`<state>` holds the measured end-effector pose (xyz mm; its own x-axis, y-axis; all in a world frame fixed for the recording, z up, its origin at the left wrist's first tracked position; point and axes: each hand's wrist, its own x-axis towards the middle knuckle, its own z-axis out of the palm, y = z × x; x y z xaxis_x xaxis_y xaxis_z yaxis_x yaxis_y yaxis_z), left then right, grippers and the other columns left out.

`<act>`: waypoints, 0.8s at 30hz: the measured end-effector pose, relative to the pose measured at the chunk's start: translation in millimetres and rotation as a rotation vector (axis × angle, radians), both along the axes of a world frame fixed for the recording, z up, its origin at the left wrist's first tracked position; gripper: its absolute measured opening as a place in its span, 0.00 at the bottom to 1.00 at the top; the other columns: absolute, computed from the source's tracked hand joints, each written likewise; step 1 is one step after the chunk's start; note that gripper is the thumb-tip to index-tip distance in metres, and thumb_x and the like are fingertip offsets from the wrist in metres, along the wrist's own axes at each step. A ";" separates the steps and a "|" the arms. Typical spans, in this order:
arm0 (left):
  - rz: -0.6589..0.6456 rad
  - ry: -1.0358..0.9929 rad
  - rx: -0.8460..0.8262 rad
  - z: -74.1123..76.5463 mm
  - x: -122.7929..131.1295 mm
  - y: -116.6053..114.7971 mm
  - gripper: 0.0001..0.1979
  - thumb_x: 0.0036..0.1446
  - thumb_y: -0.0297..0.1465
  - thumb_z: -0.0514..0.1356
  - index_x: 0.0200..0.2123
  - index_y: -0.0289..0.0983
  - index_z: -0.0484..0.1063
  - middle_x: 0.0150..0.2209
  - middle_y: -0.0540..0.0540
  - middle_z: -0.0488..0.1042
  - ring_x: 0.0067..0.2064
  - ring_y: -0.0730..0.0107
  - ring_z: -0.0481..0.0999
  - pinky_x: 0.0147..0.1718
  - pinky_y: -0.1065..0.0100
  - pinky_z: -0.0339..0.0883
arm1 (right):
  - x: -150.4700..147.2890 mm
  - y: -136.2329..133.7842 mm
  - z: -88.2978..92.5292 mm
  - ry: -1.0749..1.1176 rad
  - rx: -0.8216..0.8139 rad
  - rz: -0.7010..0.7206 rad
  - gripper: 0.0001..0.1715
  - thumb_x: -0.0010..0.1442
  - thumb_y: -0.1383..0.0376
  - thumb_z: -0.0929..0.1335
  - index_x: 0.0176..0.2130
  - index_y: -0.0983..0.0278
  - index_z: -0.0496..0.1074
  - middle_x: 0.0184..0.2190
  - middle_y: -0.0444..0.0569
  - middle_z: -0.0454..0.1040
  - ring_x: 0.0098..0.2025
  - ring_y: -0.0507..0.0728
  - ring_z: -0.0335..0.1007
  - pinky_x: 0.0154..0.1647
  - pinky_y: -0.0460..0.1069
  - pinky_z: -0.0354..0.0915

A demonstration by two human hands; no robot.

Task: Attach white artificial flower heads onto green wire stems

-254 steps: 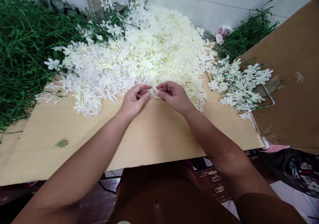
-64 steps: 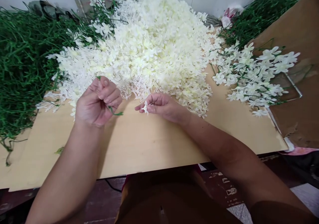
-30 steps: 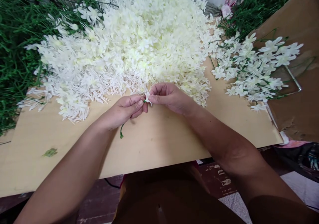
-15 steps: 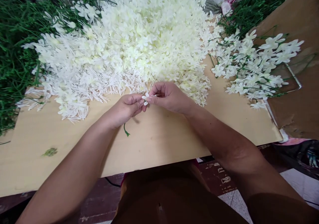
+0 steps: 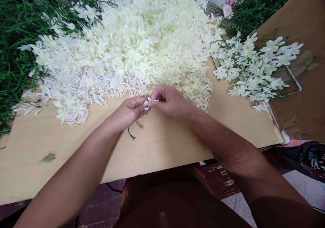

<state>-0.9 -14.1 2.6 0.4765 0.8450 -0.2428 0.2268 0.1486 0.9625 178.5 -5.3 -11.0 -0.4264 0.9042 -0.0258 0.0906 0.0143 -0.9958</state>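
While your right hand [image 5: 171, 101] pinches a white flower [image 5: 147, 103] by its stalk, your left hand [image 5: 130, 111] is closed on a green stem [image 5: 131, 135], whose forked tip pokes out at 7 o'clock below your fingers. Your fingertips meet at the flower, just above the table [image 5: 162, 146]; you have the two pieces right together, but your fingers cover the joint, so I cannot tell whether they are fixed. Between 2 and 3 o'clock from your hands you have sprays [image 5: 254, 69] with white blooms on green stalks, which I take to be the made-up share, and a small one. Far more looks left to do: a broad heap [image 5: 152, 48] of loose blooms fills 12 o'clock, mostly apart from any green, while stems [image 5: 15, 48] crowd 10 o'clock and a second pile [image 5: 264, 8] sits at 2 o'clock
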 end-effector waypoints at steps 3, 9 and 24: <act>-0.011 -0.011 0.008 1.3 1.7 -1.0 0.15 0.50 0.39 0.63 0.21 0.37 0.62 0.23 0.52 0.61 0.28 0.75 0.61 0.30 0.70 0.58 | -0.6 -0.2 -0.6 -0.013 -0.009 0.000 0.29 0.44 0.46 0.79 0.26 0.63 0.65 0.24 0.40 0.68 0.28 0.48 0.62 0.30 0.47 0.58; -0.071 -0.029 0.076 -1.9 1.3 -0.7 0.13 0.53 0.33 0.60 0.19 0.37 0.62 0.20 0.54 0.57 0.24 0.77 0.55 0.25 0.71 0.52 | -0.8 0.3 1.2 -0.067 -0.034 0.034 0.26 0.45 0.53 0.80 0.26 0.63 0.64 0.21 0.37 0.64 0.25 0.47 0.57 0.27 0.46 0.54; -0.091 -0.089 0.072 -4.5 -6.9 0.8 0.19 0.59 0.45 0.64 0.26 0.35 0.71 0.25 0.50 0.66 0.26 0.77 0.61 0.27 0.72 0.57 | 13.5 8.3 -0.5 0.335 -0.225 0.269 0.15 0.52 0.62 0.78 0.33 0.67 0.73 0.29 0.45 0.81 0.35 0.50 0.77 0.43 0.47 0.71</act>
